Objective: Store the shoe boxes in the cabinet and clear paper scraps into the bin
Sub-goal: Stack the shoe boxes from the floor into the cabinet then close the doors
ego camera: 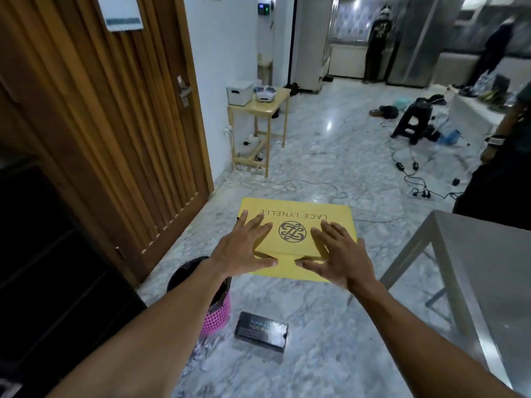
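Head view shows us both hands on the yellow shoe box [292, 231], out in front at 12 o'clock over the marble floor [316, 156]. Our left hand [238, 251] lies on the lid at its 8 o'clock and our right hand [342, 257] at its 4 o'clock, each with fingers straight and spread and the thumb at the near edge. A black shoe box [261, 331] lies on the floor at 6 o'clock from the yellow one. The pink bin [219, 314] stands at 7 o'clock, with paper scraps [201, 351] just beside its base. The dark cabinet [43, 254] stands at 9 o'clock.
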